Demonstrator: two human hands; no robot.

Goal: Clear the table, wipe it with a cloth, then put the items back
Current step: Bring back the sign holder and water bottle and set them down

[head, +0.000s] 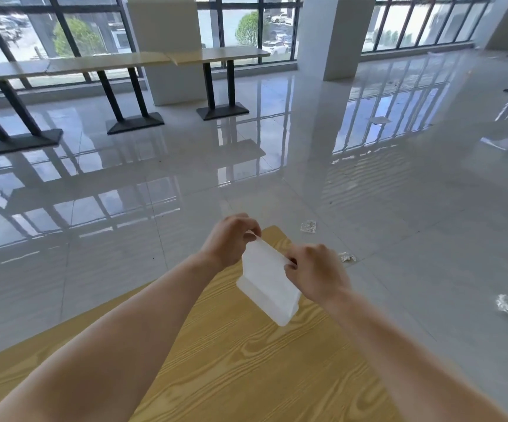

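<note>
Both of our hands pinch the white cloth (268,284) by its top edge, fingers curled tight on it: left hand (231,239) at the far end, right hand (313,269) at the nearer. It hangs folded over the far corner of the wooden table (246,376); whether it touches, we cannot tell. Three crumpled wrappers (308,226) lie on the glossy floor (368,193) to our right; long tables (124,60) stand by the windows, well apart.

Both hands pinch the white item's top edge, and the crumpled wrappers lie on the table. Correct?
Not quite. The head view shows the crumpled wrappers on the floor, right of the table, not on it. The left hand and right hand do pinch the white item by its top edge.
</note>
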